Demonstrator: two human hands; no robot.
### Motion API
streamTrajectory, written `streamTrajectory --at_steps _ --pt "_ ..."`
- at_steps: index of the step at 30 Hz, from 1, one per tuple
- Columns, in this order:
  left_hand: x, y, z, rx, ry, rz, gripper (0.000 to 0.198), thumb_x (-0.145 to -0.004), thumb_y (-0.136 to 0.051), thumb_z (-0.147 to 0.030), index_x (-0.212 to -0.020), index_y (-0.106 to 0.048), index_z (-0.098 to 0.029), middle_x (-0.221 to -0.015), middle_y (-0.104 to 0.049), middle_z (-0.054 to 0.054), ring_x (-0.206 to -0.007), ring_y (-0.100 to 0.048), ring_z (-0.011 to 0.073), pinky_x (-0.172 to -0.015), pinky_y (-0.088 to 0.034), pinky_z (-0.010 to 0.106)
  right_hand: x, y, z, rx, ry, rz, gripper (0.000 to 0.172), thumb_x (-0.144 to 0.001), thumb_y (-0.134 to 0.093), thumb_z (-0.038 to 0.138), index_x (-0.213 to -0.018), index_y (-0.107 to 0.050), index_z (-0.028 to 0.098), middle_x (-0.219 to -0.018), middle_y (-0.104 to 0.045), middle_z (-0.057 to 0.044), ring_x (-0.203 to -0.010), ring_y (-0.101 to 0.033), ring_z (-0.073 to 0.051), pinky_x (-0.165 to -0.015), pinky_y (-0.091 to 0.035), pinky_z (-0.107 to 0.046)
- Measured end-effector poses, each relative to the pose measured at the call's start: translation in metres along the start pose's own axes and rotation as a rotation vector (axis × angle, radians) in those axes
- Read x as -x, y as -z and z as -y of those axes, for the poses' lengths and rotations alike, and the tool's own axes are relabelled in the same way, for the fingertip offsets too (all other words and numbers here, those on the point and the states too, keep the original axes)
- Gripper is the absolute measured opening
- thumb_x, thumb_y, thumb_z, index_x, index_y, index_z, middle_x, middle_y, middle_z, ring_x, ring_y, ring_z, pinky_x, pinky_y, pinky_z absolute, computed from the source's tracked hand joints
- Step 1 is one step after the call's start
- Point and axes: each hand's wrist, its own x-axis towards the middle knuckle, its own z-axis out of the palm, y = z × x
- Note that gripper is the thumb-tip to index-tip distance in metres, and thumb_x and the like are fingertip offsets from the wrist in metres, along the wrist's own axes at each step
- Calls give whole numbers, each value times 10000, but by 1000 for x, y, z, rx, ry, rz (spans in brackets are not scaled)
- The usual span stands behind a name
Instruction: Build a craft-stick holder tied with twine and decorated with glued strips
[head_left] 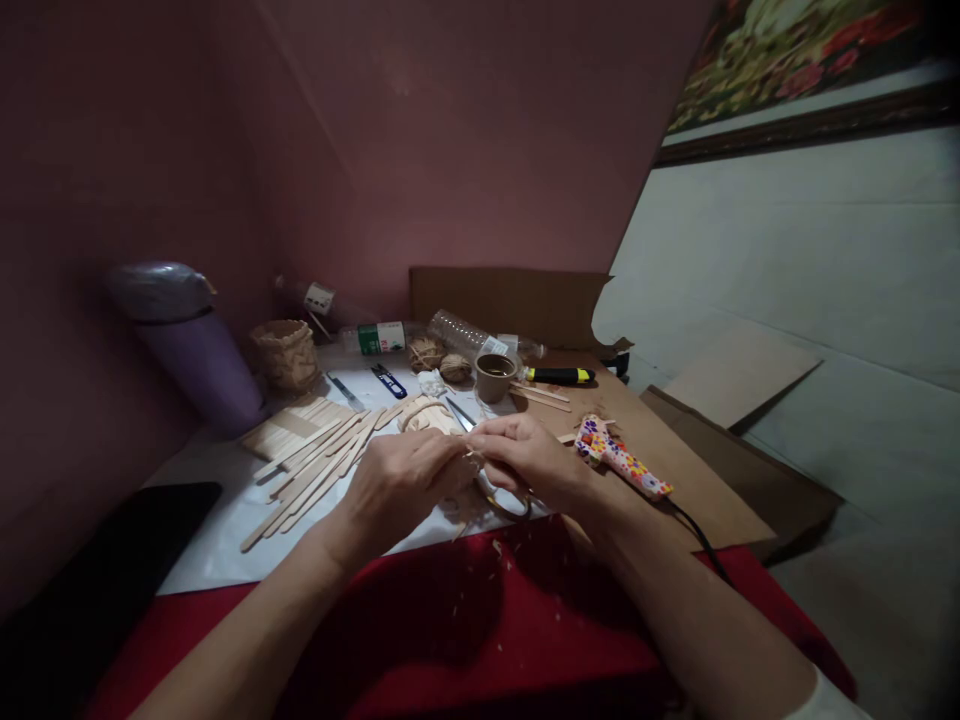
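The left hand and right hand meet with fingers curled shut, together pinching a small ring-shaped piece low over the surface. Wooden craft sticks lie just left, a patterned glue gun just right, and a brown cup behind.

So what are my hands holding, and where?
Left hand and right hand pinch a small piece between fingertips; what it is cannot be told.
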Motion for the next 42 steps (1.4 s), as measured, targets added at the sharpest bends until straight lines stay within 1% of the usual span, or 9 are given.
streamTrajectory --at_steps 6,10,15,20,23,26,34,38,42 --pt "1 1 1 -34 -25 11 205 -890 -478 -196 -815 -656 -125 -575 -575 23 -504 -479 116 -495 -343 238 0 4 -2 -139 -68 75 278 -818 -584 391 -675 -499 168 -384 -360 109 -326 -203 -31 -335 -150 -171" --pt "-1 -1 0 285 377 55 164 -852 -523 -191 -769 -656 -143 -660 -633 28 -582 -521 103 -552 -370 221 0 -2 -3 187 118 -139 241 -843 -550 374 -717 -523 171 -433 -411 79 -371 -315 -56 -368 -224 -181" --pt "-2 1 3 1113 926 234 277 -759 -643 -379 -676 -638 -115 -523 -534 -13 -448 -420 62 -440 -297 193 5 -3 -6 732 517 -216 156 -883 -498 267 -861 -605 157 -688 -622 -30 -576 -537 -120 -529 -379 -232" --pt "-5 5 1 1290 1094 152 321 -564 -794 -376 -612 -627 -107 -438 -445 -57 -381 -312 26 -396 -202 185 7 0 -10 887 653 -164 145 -898 -455 225 -920 -585 163 -683 -619 -32 -563 -541 -133 -549 -373 -256" --pt "-7 6 -2 1230 1068 106 299 -571 -776 -366 -626 -641 -105 -446 -454 -52 -401 -356 43 -411 -246 190 6 -4 -9 832 604 -185 135 -897 -458 250 -872 -563 169 -669 -592 -28 -565 -521 -132 -540 -360 -255" --pt "-7 4 -3 1067 964 57 218 -632 -720 -311 -640 -647 -106 -506 -511 -29 -452 -412 60 -443 -291 195 4 -9 -7 560 401 -220 213 -919 -430 340 -846 -547 178 -554 -502 21 -483 -442 -108 -471 -319 -230" --pt "-1 -5 -1 530 437 4 112 -738 -575 -76 -735 -674 -128 -579 -604 -22 -491 -458 57 -467 -330 169 -3 -4 -4 -173 -93 -6 321 -811 -535 403 -601 -437 182 -411 -293 98 -358 -141 -39 -344 -100 -190" --pt "-1 -3 1 331 242 -3 153 -796 -559 -73 -816 -689 -152 -698 -665 13 -618 -566 90 -582 -411 189 -2 3 -2 -336 -154 95 227 -748 -613 298 -635 -476 155 -481 -240 108 -420 -110 -34 -364 -83 -167" --pt "-1 1 3 217 180 25 167 -858 -529 -155 -863 -695 -173 -690 -627 22 -630 -559 110 -590 -414 214 -2 5 -5 -452 -116 187 254 -740 -633 242 -605 -431 165 -505 -219 107 -449 -99 -41 -376 -94 -167"
